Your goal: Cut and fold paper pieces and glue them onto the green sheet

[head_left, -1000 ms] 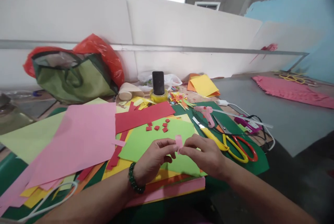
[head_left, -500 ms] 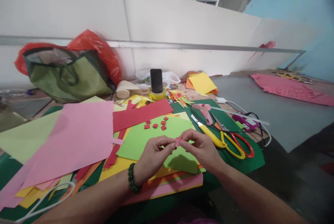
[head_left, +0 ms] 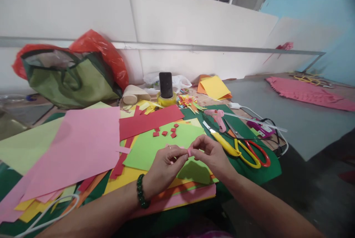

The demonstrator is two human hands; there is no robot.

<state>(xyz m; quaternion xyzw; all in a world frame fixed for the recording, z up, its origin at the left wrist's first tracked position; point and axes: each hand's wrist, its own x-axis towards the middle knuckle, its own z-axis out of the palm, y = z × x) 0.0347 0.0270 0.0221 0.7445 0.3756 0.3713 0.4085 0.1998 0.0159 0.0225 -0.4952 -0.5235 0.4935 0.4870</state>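
A small piece of pink paper (head_left: 189, 151) is pinched between the fingertips of my left hand (head_left: 169, 160) and my right hand (head_left: 209, 153). Both hands hover over a light green sheet (head_left: 144, 153) on a stack of coloured paper. Fingers hide most of the pink piece, so its shape is hard to make out. Beyond my left hand, several little red paper squares (head_left: 164, 133) lie on the green sheet. To the right of my right hand are a yellow utility knife (head_left: 224, 143) and scissors (head_left: 248, 149) with yellow and red handles.
Large pink sheets (head_left: 85, 149) and a red strip (head_left: 149, 121) lie to the left. Farther back are a pink glue gun (head_left: 217, 116), a phone (head_left: 166, 84) propped on a yellow tape roll (head_left: 166, 99), folded paper flowers (head_left: 188, 101) and a green bag (head_left: 72, 82). A white cable (head_left: 50, 215) loops at lower left.
My fingertips have shifted slightly on the pink paper, and my left fingers are more curled over. A bit of pink now shows behind the left fingers. Everything on the table stays put.
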